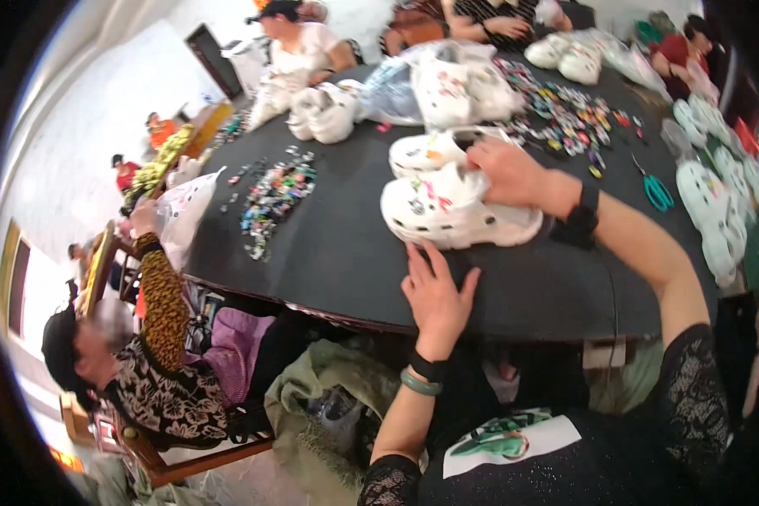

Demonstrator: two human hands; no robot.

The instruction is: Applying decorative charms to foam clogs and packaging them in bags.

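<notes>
White foam clog with round vent holes and coloured charms on its toe [447, 211]: on the black-covered table [337, 244], right of the scene's middle, toe to the left. Its mate, a second white foam clog with a charmed toe [416, 154], sits just beside it on the far side

Right hand [514, 175], dark band at the wrist, comes over from the right, fingers bent down at the foot opening of the near clog. Fingertips hidden; cannot tell whether they pinch anything

Left hand [437, 299], dark band and pale green bangle at the wrist, in front of the same clog. Fingertips at its near lower edge, thumb spread well out to the right; grip wide, nothing closed inside it

Left on the table: loose heap of small multicoloured charms [278, 198]. Far right: larger scatter of similar small pieces [578, 114]. Right, near that scatter: scissors with teal handles [658, 193]. Right edge: row of pale clogs [710, 219]

Far side: more white clogs in pairs [325, 112]. Near left: co-worker's leopard-patterned sleeve [163, 295], hand at a clear plastic bag [190, 211]
</notes>
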